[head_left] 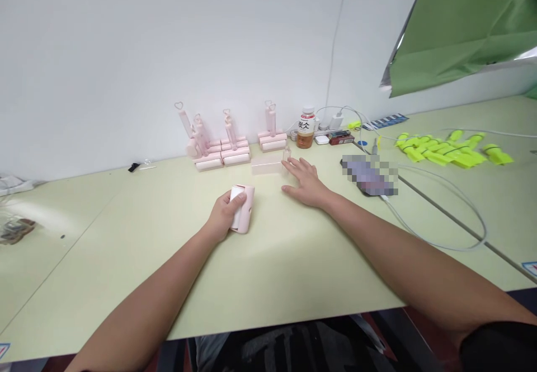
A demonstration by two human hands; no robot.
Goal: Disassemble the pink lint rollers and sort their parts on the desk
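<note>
My left hand [224, 216] is closed round a pink lint roller head [249, 210] with a white roll in it, held just over the table. The thumb lies across the white roll, and no handle shows on this piece. With fingers stretched out, my right hand [305, 183] reaches over the table. Its fingertips are close to a small clear pink piece [287, 153]; whether they touch it I cannot tell. A clear pink plastic strip or cover [267, 165] lies left of those fingers. Several pink lint rollers [230, 137] with heart-shaped handle loops stand along the wall.
A drink bottle [306, 128] stands by the wall, next to small boxes [341, 137] and a charger [336, 120]. Right of my right hand lies a blurred-out phone [369, 176] on a white cable [423, 242]. Several neon-yellow pieces [444, 148] lie at the far right.
</note>
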